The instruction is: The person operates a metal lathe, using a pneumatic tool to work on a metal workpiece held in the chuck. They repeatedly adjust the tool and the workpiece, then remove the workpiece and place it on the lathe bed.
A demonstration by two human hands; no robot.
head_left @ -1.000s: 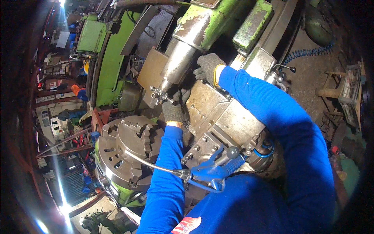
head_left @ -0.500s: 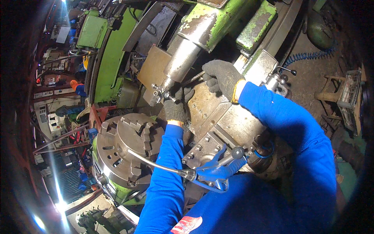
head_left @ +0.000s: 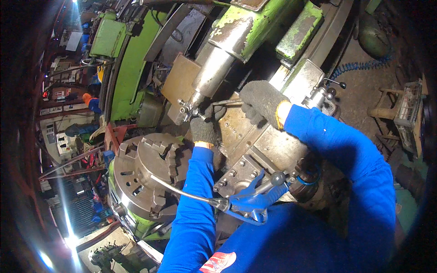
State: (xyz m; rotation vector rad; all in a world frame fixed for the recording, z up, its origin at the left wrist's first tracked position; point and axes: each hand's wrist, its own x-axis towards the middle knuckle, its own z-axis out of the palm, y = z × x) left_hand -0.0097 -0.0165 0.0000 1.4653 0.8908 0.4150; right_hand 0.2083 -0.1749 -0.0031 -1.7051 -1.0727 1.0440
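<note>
My gloved right hand (head_left: 264, 102) is closed round one end of a slim metal bar (head_left: 230, 103), which lies nearly level and points left. The bar's far end reaches my gloved left hand (head_left: 205, 128). That hand is closed beside a small bolted metal fitting (head_left: 187, 110) at the tip of the lathe's tailstock quill (head_left: 213, 68). Its fingers partly hide the fitting and whatever they grip. Below my hands lies the oily steel carriage top (head_left: 232, 127).
A large lathe chuck (head_left: 150, 173) with stepped jaws stands at my left. Near my body a blue trigger gun (head_left: 255, 200) with a long metal tube crosses over my left forearm. Lever handles (head_left: 325, 93) stick up at the right. A coiled blue hose (head_left: 359, 66) hangs beyond them.
My right hand has moved slightly down and right, and the bar has swung from a slant to nearly level. My left hand stays at the fitting.
</note>
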